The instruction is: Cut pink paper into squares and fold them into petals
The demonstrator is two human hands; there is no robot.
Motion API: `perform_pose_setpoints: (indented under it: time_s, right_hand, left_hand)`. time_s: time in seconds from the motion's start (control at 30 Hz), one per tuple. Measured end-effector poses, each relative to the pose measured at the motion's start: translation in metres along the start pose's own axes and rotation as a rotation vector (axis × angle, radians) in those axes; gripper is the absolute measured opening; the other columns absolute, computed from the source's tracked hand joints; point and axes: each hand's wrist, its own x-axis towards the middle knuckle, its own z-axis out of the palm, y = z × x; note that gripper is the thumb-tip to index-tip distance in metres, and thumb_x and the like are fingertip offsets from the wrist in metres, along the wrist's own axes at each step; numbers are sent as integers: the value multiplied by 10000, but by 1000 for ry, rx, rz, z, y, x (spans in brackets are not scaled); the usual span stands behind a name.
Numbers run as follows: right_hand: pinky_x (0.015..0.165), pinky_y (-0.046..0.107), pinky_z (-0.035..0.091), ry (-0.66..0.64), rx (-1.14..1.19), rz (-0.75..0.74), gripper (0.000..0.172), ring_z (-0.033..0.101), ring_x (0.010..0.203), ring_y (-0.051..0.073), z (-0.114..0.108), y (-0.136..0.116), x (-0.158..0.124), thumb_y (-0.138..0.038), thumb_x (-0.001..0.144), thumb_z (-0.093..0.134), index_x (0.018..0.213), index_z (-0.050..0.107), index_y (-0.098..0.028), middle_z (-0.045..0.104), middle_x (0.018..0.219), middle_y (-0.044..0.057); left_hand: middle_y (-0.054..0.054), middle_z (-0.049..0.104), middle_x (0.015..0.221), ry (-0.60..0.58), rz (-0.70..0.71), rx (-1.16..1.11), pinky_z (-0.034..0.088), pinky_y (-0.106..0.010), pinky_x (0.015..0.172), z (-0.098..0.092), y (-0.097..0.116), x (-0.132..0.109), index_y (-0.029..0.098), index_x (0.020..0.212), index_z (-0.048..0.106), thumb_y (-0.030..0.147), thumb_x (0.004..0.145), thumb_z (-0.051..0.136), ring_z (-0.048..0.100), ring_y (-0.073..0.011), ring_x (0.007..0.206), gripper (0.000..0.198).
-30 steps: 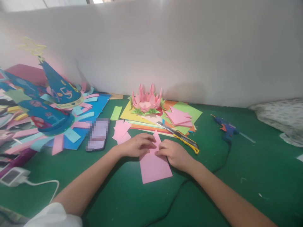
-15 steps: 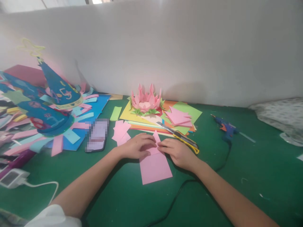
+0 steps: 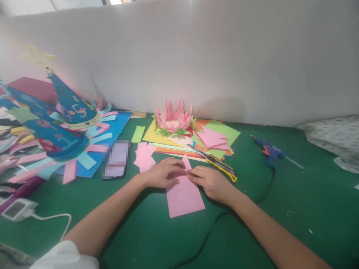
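A sheet of pink paper (image 3: 185, 200) lies on the table in front of me, its far end folded to a point. My left hand (image 3: 164, 172) rests on the paper's left side, fingers curled over it and thumb on the near part. From the right, my right hand (image 3: 210, 181) pinches the folded edge, its fingertips close to those of my left hand. The fingers partly hide the fold. Just beyond my right hand lies a yellow utility knife (image 3: 214, 161) with its blade out. Beside my left hand are small pink paper pieces (image 3: 144, 155).
A pink paper lotus (image 3: 174, 121) stands on coloured sheets by the wall, near more pink cutouts (image 3: 212, 138). Blue cone hats (image 3: 71, 102) and a phone (image 3: 117, 160) are on the left. A glue gun (image 3: 269, 151) lies right, its black cord (image 3: 209, 235) running behind my right forearm.
Both hands keep their places on the pink paper, with only a slight shift of the right fingers. The whole view has moved slightly.
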Motion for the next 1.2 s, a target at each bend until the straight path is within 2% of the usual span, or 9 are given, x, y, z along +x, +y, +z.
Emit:
perform_pose_setpoints:
  time_s: [0.27,0.43,0.7,0.77,0.83,0.9,1.0,1.1,1.2]
  right_hand:
    - [626,309,410,-105,-1,21,295,503,760,196,4,-19,11,-159,923,387,1061,647,-135,620,831,99]
    - [589,282,362,-44,18,89,330,479,676,167,-2,-9,4,-92,894,386,840,702,-166,604,733,71]
    - [622,275,419,77,-17,159,351,536,676,166,-9,15,-17,6,783,374,656,650,-170,610,674,51]
    - [685,303,442,158,-90,231,330,555,751,187,-10,17,-16,-5,787,378,722,659,-166,634,771,68]
    - [780,348,449,226,-169,348,297,558,890,225,-12,18,-14,-43,815,399,906,662,-146,637,936,103]
    - [827,379,444,217,-226,448,281,544,965,252,-12,21,-13,-113,861,417,1051,623,-133,616,1028,124]
    - [812,386,457,131,-248,551,265,553,956,260,-10,25,-14,-221,903,432,1104,586,-142,613,1044,120]
    - [782,382,468,104,-237,589,266,561,927,258,-5,29,-18,-231,913,419,1123,569,-163,613,1033,110]
    - [776,390,464,152,-222,567,296,547,913,263,-2,31,-20,-208,903,430,1170,552,-164,594,1022,120]
  left_hand:
    - [-82,561,1201,-5,8,3,383,-386,992,0,0,1,203,1112,608,217,787,593,496,-228,1118,326]
    - [-73,547,1224,-28,-8,7,381,-388,995,-2,1,0,225,1130,604,216,787,589,483,-237,1134,343]
    - [-61,544,1222,-31,-32,61,357,-384,1002,-1,3,-1,248,1138,602,273,792,569,487,-241,1132,349]
    - [-62,537,1236,-24,-47,85,335,-391,1016,-1,4,-1,245,1174,574,306,787,573,475,-250,1147,392]
    - [-66,527,1260,-20,-58,104,282,-411,1052,0,4,-1,240,1223,529,344,786,576,458,-259,1172,452]
    - [-72,521,1275,-15,-68,118,197,-436,1092,1,5,-1,236,1262,484,396,779,587,445,-266,1192,519]
    - [-80,524,1270,-6,-90,129,129,-453,1106,1,6,-1,238,1292,441,463,751,616,439,-270,1195,611]
    - [-77,531,1254,-8,-96,116,171,-452,1082,0,9,-1,250,1297,423,444,757,614,447,-268,1174,605]
    - [-78,536,1232,-12,-84,89,257,-434,1030,-2,11,-2,249,1276,432,388,775,600,458,-262,1137,547]
